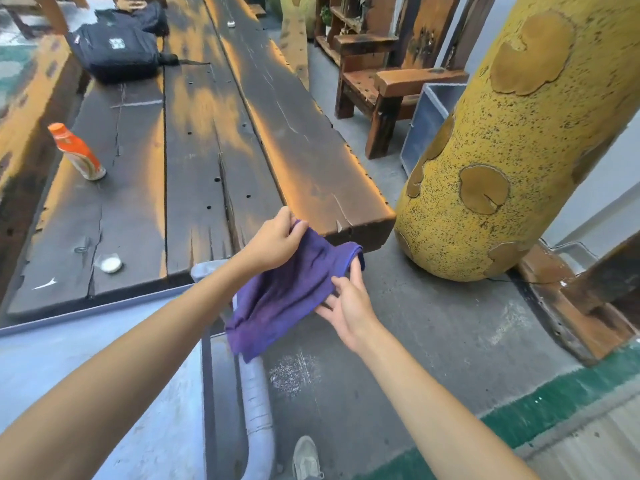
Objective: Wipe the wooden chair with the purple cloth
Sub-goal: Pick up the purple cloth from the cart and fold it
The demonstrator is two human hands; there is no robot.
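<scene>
The purple cloth [284, 292] hangs in the air between my two hands, just off the near end of a long dark plank table. My left hand [273, 242] pinches its upper edge. My right hand [346, 304] grips its right side, thumb on top and fingers under the fabric. The cloth's lower corner droops toward the floor. The wooden chair [388, 88], brown with dark scorched patches and broad armrests, stands at the upper right beyond the table. It is well away from both hands.
On the plank table [194, 161] stand an orange bottle [78, 152], a black bag [117, 46] and a small white lid [110, 264]. A big yellow speckled pillar [512, 143] rises at right, a grey box [426, 123] behind it. A grey pipe [256, 410] and my shoe [306, 459] are below.
</scene>
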